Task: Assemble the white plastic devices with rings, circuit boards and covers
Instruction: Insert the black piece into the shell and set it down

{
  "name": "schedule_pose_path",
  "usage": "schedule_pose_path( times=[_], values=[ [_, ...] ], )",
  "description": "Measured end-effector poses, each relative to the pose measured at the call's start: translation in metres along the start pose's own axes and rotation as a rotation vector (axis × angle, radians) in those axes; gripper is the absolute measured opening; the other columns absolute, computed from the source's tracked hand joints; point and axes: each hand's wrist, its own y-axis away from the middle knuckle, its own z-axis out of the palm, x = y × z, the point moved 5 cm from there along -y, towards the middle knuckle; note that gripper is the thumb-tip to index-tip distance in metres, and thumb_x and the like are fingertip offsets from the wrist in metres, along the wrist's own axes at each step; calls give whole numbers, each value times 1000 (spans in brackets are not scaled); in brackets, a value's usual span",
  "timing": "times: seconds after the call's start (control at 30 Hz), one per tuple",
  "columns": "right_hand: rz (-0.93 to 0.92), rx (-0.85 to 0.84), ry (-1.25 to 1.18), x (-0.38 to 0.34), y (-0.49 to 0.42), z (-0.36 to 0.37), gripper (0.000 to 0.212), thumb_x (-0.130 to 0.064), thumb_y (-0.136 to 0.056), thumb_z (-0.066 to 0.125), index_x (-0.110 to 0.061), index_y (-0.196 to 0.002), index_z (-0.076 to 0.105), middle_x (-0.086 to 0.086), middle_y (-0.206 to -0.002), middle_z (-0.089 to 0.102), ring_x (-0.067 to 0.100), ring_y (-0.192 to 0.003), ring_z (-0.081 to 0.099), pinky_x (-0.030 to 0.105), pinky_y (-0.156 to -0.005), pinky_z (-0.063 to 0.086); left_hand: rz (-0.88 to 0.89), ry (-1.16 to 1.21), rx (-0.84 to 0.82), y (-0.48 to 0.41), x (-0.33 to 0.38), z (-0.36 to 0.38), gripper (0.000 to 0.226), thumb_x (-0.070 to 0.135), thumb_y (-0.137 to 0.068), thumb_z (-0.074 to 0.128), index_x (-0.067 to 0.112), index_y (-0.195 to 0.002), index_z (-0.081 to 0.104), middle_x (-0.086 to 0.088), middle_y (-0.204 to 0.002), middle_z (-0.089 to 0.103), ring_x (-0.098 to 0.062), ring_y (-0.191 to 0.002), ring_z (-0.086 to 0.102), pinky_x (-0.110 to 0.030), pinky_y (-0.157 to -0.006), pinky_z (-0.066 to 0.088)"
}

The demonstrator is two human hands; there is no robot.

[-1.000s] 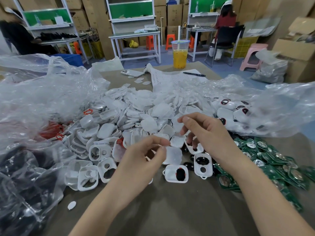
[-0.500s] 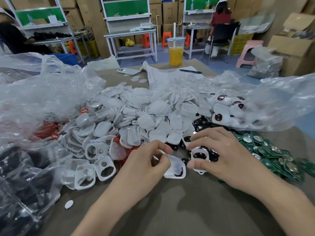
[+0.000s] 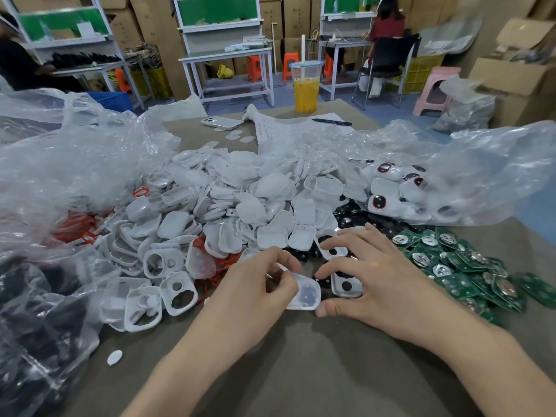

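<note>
- The left hand [image 3: 258, 284] comes in from below with its forearm angled up and to the right. Its fingers are curled, and the thumb and forefinger pinch the left edge of a white shell [image 3: 305, 291].
- The shell lies flat on the table [image 3: 301, 371], between the two hands, with its hollow side up.
- The right hand [image 3: 376, 275] lies palm down with its fingers spread and lightly bent, and it grips nothing. The thumb tip touches the shell's near right corner.
- Under the right fingertips lies a second white housing [image 3: 346, 285].
- Beyond both hands sits a heap of white covers [image 3: 240, 206].
- Green circuit boards [image 3: 466, 266] lie just right of the right hand.
- Black rings [image 3: 355, 218] lie beyond the right hand's fingers.
</note>
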Motion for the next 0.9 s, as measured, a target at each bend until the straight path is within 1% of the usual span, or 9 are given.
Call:
schedule_pose_path(
  times=[0.1, 0.2, 0.3, 0.4, 0.5, 0.6, 0.67, 0.77, 0.9],
  values=[
    [-9, -1, -4, 0, 0, 1, 52, -80, -74, 53, -41, -105, 69, -18, -133, 50, -5, -134, 23, 33, -123, 5, 6, -6, -11, 1, -1, 2, 15, 32, -92, 54, 47, -92, 58, 10, -72, 62, -2, -55, 50, -20, -57, 42],
    [-18, 7, -23, 0, 1, 1, 49, -79, -75, 55, -42, -104, 69, -18, -133, 49, -11, -127, 20, 35, -123, 9, 12, -46, -13, 1, 0, 4, 12, 35, -91, 54, 47, -91, 57, 19, -66, 57, -3, -55, 50, -17, -56, 41],
    [-22, 16, -26, 0, 1, 1, 48, -78, -74, 56, -41, -103, 69, -21, -130, 47, -9, -126, 23, 36, -124, 10, 13, -114, -14, 3, 1, 5, 9, 37, -92, 52, 44, -90, 57, 19, -67, 58, -5, -56, 51, -20, -52, 38],
    [-31, 17, -28, -2, 1, 0, 48, -77, -75, 57, -41, -105, 68, -25, -128, 42, -10, -126, 23, 39, -125, 12, 15, -166, -16, 4, 2, 5, 8, 38, -93, 51, 41, -91, 58, 22, -67, 58, -5, -59, 52, -24, -54, 34],
    [-56, 30, -40, -5, 0, -1, 46, -71, -76, 61, -40, -109, 68, -20, -130, 51, -4, -128, 31, 45, -121, 23, 24, -178, -9, 5, 5, 5, 7, 39, -94, 51, 40, -94, 58, 24, -67, 57, -4, -58, 52, -23, -54, 32],
    [-87, 21, -53, -8, -2, -1, 37, -63, -79, 67, -38, -106, 68, -19, -126, 57, 6, -128, 42, 41, -115, 30, 27, -178, 0, 5, 5, 5, 7, 40, -93, 51, 41, -95, 58, 24, -70, 59, -4, -59, 52, -22, -54, 32],
    [-113, 20, -62, -9, -2, 0, 30, -60, -81, 69, -39, -102, 70, -24, -119, 60, 5, -127, 45, 39, -117, 27, 35, -190, 4, 6, 6, 5, 8, 41, -93, 51, 42, -97, 57, 24, -74, 60, -3, -61, 54, -20, -54, 31],
    [-119, 27, -66, -8, 0, 2, 24, -61, -84, 61, -43, -95, 71, -29, -110, 63, 2, -129, 42, 37, -122, 13, 57, -218, 7, 6, 7, 5, 9, 42, -93, 50, 43, -99, 56, 28, -76, 59, -1, -65, 54, -20, -54, 31],
    [-127, 31, -80, -7, 0, 3, 25, -64, -85, 56, -44, -92, 72, -32, -105, 64, -1, -125, 42, 34, -124, 9, 84, -187, 18, 6, 8, 4, 6, 43, -94, 52, 44, -98, 56, 24, -76, 61, -3, -64, 56, -19, -55, 34]
  ],
)
